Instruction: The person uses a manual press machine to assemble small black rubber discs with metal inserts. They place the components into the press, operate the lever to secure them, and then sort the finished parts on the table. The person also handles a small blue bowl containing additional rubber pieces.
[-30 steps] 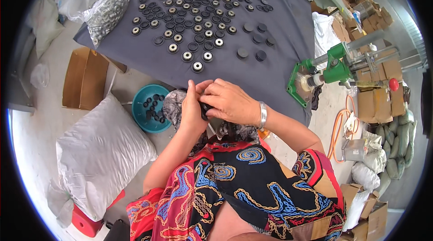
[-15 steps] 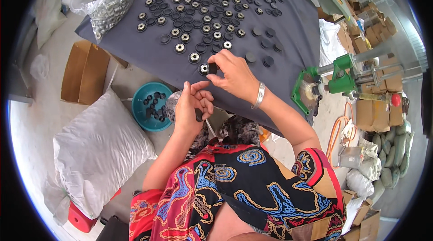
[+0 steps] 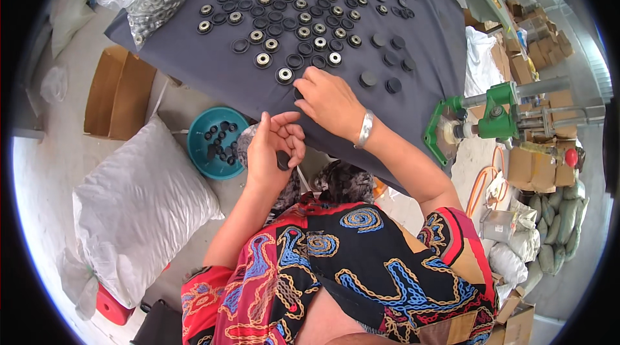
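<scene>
My right hand [image 3: 332, 105] is over the near edge of the cloth-covered table, thumb and fingers pinched on a black round cap [image 3: 298, 94]. Its fingers hide part of the cap and whatever lies beneath it. Just beyond sits a metal bearing in a black ring [image 3: 284, 75]. Lower and to the left, my left hand [image 3: 274, 151] is turned palm up with fingers curled around a black disc [image 3: 283, 160]. Across the table lie several black rings [image 3: 294, 61], some with shiny bearings [image 3: 263, 60] in them, and several loose black caps [image 3: 368, 79].
A clear bag of metal parts [image 3: 158, 6] rests at the table's left corner. Below stand a teal basin [image 3: 213, 116] holding black parts, a cardboard box [image 3: 119, 93] and a large white sack [image 3: 142, 196]. A green hand press [image 3: 497, 111] is at the right edge.
My right fingers have pressed down with the cap onto the spot where a bearing in a ring showed; that bearing is now hidden. The left hand has hardly moved. The view has shifted slightly.
</scene>
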`<action>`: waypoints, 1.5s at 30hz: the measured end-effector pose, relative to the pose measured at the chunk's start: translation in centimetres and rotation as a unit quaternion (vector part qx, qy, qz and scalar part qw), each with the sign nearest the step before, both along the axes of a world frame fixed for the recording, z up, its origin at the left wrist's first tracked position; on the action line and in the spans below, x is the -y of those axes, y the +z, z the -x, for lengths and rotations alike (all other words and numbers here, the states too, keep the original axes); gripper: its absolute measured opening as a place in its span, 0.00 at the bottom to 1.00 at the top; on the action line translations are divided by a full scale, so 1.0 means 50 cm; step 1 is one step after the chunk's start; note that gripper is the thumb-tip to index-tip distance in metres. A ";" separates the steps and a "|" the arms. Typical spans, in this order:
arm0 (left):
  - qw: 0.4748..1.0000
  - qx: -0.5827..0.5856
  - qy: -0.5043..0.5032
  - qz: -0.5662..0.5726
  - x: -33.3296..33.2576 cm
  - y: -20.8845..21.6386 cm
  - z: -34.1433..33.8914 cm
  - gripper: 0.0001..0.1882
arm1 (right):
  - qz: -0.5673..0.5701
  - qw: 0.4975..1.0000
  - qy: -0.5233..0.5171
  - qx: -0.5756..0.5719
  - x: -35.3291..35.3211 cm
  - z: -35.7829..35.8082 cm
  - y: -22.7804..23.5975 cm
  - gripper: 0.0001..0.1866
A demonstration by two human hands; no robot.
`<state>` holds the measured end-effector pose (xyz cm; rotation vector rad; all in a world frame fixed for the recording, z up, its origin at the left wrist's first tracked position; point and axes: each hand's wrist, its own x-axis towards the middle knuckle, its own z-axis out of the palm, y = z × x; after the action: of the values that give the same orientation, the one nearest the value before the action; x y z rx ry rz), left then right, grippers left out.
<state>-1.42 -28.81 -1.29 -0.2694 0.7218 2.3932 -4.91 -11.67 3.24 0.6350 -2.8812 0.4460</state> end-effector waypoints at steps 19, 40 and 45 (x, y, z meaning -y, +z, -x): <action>0.999 0.037 -0.016 0.005 -0.021 0.050 -0.035 0.36 | 0.128 0.981 0.145 0.011 0.035 -0.160 0.023 0.18; 0.924 -0.224 0.156 0.269 0.008 -0.027 0.011 0.24 | -0.043 0.998 -0.044 -0.017 -0.075 0.033 -0.015 0.18; 0.899 -0.261 0.174 0.304 0.020 -0.010 0.021 0.22 | -0.052 0.998 -0.046 0.002 -0.083 0.014 -0.008 0.18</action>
<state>-2.45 -29.78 -1.80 0.0110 1.8133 2.5227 -5.59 -7.52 2.83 0.5137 -2.9388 0.2866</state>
